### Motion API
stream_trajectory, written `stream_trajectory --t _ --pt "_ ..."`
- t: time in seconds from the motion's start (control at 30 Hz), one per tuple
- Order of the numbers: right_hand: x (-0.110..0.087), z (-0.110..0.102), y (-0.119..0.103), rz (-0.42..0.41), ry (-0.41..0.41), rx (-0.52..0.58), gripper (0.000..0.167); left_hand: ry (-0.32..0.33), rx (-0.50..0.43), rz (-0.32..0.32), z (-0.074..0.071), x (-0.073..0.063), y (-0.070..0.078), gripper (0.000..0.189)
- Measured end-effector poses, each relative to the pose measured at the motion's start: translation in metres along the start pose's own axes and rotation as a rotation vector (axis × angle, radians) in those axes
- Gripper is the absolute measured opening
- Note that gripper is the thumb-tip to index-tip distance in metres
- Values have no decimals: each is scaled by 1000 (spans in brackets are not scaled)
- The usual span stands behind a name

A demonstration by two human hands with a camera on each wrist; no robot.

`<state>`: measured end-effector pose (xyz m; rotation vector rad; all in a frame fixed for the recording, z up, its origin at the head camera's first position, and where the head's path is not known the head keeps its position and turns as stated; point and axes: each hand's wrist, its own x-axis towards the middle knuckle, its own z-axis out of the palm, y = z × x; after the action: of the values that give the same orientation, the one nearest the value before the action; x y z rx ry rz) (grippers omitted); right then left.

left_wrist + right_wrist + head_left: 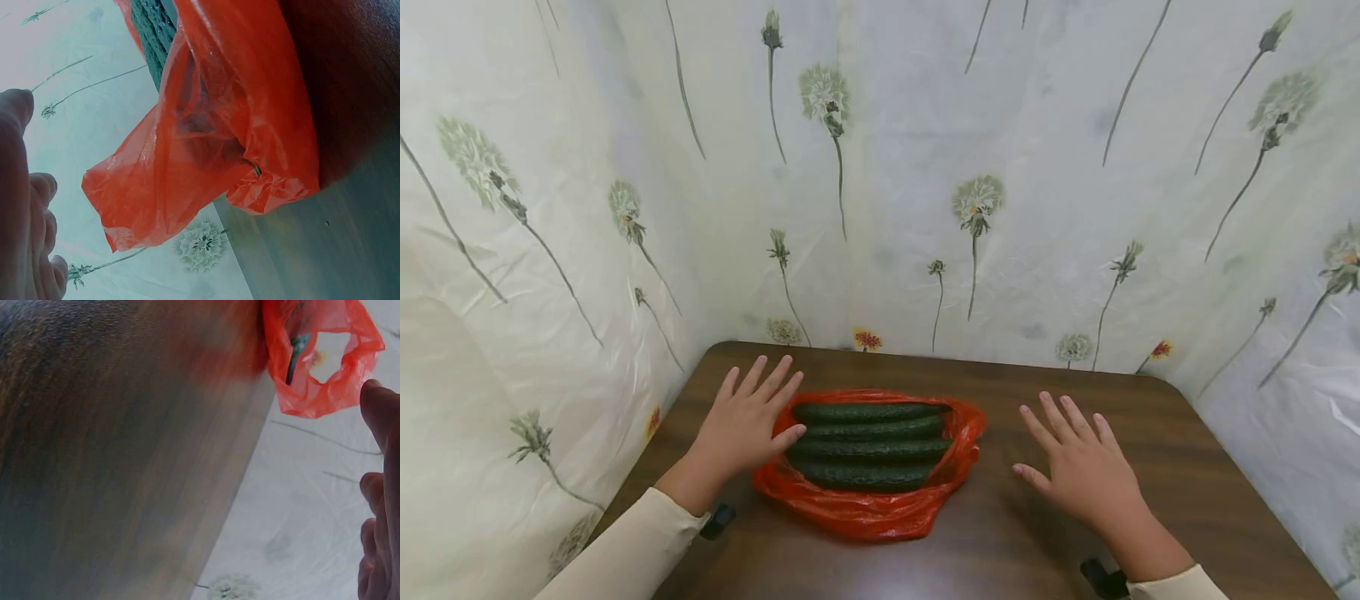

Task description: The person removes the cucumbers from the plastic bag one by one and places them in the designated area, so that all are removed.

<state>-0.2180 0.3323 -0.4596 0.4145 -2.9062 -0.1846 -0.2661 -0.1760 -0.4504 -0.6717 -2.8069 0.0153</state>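
Several dark green cucumbers (871, 451) lie side by side in an open red plastic bag (868, 523) on the brown table. At the bag's left side hovers my left hand (741, 427), fingers spread and straight, its thumb tip over the bag's left edge in the head view. My right hand (1084, 468) is held apart from the bag, to its right, with fingers spread and nothing in it. In the left wrist view, the red bag (206, 137) shows crumpled, with bumpy cucumber skin (153, 34) at its top. The right wrist view catches a bag handle loop (312, 403) beyond the thumb.
A brown wood-grain table (1000, 533) with rounded far corners carries the bag. Pale sheeting printed with dandelions (895, 167) hangs behind the table and at both sides. Dark wrist cameras (718, 522) are strapped at the cream sleeves.
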Motion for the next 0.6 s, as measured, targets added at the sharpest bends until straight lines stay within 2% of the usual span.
stream_trajectory --t 0.27,0.47,0.6 --pt "-2 4 0 6 28 21 91 -9 -24 -3 1 1 1 81" --pt "-3 8 -1 12 42 51 92 -14 -51 -27 3 -1 0 82" --pt "-2 12 -4 15 56 63 92 6 -87 -50 6 -4 -1 81"
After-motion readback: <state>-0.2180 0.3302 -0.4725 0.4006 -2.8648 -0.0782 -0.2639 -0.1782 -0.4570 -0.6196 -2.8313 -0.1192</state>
